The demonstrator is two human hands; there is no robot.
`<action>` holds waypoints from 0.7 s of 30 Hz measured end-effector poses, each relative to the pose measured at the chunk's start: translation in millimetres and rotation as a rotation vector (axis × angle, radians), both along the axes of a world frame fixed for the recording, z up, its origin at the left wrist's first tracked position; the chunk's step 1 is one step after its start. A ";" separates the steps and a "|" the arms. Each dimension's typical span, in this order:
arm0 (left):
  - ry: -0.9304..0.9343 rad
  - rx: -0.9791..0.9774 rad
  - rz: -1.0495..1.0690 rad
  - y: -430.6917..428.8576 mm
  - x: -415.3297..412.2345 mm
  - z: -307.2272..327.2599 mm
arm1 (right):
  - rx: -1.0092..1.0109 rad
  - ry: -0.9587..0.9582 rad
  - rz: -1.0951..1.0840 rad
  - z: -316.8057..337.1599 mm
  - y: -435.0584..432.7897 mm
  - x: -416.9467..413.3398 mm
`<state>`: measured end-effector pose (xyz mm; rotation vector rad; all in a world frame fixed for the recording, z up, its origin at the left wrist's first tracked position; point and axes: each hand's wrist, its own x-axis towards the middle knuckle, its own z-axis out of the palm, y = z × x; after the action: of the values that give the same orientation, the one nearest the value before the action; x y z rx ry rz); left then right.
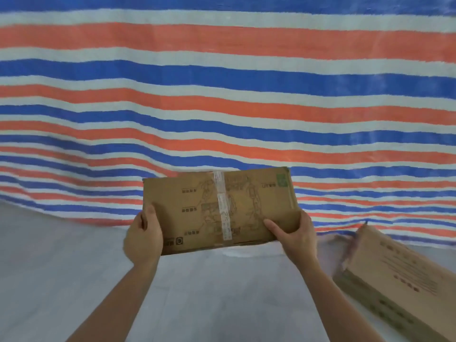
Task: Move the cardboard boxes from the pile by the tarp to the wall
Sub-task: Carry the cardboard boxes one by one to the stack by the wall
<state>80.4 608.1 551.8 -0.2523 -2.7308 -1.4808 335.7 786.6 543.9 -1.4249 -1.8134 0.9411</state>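
A brown cardboard box (217,208) with printed line drawings and a strip of clear tape down its middle is held up in front of me, above the floor. My left hand (144,236) grips its lower left corner, thumb on top. My right hand (294,233) grips its lower right edge, thumb lying across the printed face. Behind the box hangs the red, white and blue striped tarp (222,95). A second cardboard box (399,280) with printed text lies tilted on the floor at the lower right, beside the tarp's foot.
The pale grey floor (61,267) spreads out to the left and below my arms. The tarp fills the whole upper view and meets the floor along a sagging line. No wall shows in this view.
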 end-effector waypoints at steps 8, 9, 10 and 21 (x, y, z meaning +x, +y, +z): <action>-0.019 0.079 0.366 -222.4 -199.4 -2.6 | 0.014 0.013 0.389 9.4 -136.8 -282.5; -0.009 0.085 0.404 -243.7 -211.8 2.2 | 0.012 0.020 0.431 11.7 -150.5 -306.9; -0.001 0.100 0.444 -264.8 -225.2 4.2 | 0.016 0.020 0.471 16.0 -165.3 -332.1; 0.083 0.258 0.916 -479.0 -345.5 -10.3 | 0.078 0.181 0.992 15.1 -344.9 -596.0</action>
<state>-265.1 129.1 541.5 0.8020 -2.0372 -1.4100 -260.3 441.7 559.0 -0.2904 -2.3803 1.3669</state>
